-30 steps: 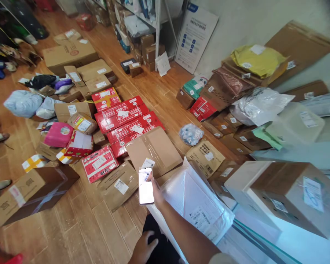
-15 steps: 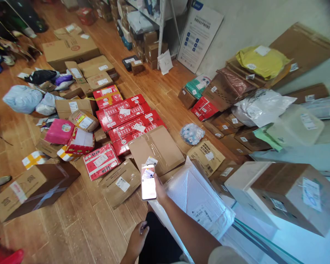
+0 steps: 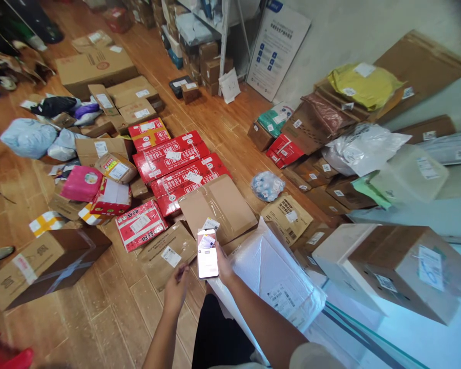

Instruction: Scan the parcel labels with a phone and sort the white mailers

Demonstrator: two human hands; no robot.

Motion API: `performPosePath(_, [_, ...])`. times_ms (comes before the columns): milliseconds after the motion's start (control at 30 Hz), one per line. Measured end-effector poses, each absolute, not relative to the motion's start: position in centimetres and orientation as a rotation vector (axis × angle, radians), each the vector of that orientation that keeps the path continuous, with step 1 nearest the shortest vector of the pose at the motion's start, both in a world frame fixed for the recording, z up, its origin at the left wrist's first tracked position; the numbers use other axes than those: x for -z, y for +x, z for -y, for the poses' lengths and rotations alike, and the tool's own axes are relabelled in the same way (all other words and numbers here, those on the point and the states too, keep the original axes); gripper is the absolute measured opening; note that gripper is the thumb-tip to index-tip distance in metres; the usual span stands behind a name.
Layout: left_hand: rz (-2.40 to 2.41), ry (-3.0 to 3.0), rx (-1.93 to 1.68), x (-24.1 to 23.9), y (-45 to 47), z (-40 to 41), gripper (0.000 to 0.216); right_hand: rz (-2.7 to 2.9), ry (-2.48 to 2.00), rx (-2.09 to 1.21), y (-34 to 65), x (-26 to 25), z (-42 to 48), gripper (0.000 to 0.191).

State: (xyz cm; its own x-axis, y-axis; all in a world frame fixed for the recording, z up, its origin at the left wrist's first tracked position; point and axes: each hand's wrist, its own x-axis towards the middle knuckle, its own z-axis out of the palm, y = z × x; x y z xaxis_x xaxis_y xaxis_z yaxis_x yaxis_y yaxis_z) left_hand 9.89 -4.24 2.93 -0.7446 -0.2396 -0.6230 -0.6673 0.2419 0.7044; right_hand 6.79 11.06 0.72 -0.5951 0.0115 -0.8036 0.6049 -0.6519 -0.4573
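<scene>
My right hand (image 3: 223, 266) holds a smartphone (image 3: 207, 253) upright, its lit screen facing me, over the parcels on the floor. My left hand (image 3: 175, 290) is raised just left of the phone, fingers loosely together and pointing toward it, holding nothing. Directly beyond the phone lie a flat brown cardboard box (image 3: 217, 207) with a white label and a smaller taped brown box (image 3: 168, 256). A large white plastic mailer bag (image 3: 274, 277) lies beside my right forearm.
Many parcels cover the wooden floor: red printed boxes (image 3: 176, 166), a pink package (image 3: 81, 183), a brown box (image 3: 42, 264) at left. At right a counter holds a brown box (image 3: 411, 269) and white box. Stacked parcels lean against the wall. Shelving stands at the back.
My left hand has risen from low by my leg up to beside the phone. The phone and right hand stay almost still.
</scene>
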Motion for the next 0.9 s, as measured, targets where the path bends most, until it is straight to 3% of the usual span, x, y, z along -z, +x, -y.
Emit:
performPosePath(233, [-2.09, -0.848, -1.57, -4.1, 10.3, 3.7, 0.055, -0.991, 1.168, 2.316, 6.6, -0.3, -11.0, 0.054])
performPosePath(467, [-2.068, -0.859, -1.605, -4.4, 7.3, 2.6, 0.071, -0.971, 1.117, 2.301, 7.3, -1.6, -11.3, 0.055])
performPosePath(700, [-2.029, -0.624, -1.658, -6.0, 3.0, 0.0, 0.046, -0.932, 1.006, 2.313, 9.0, -4.9, -12.6, 0.069])
performPosePath(900, [-1.972, -0.668, -1.648, -6.7, 2.8, -1.3, 0.041, -0.913, 1.041, 2.328, 9.6, -6.1, -13.8, 0.073])
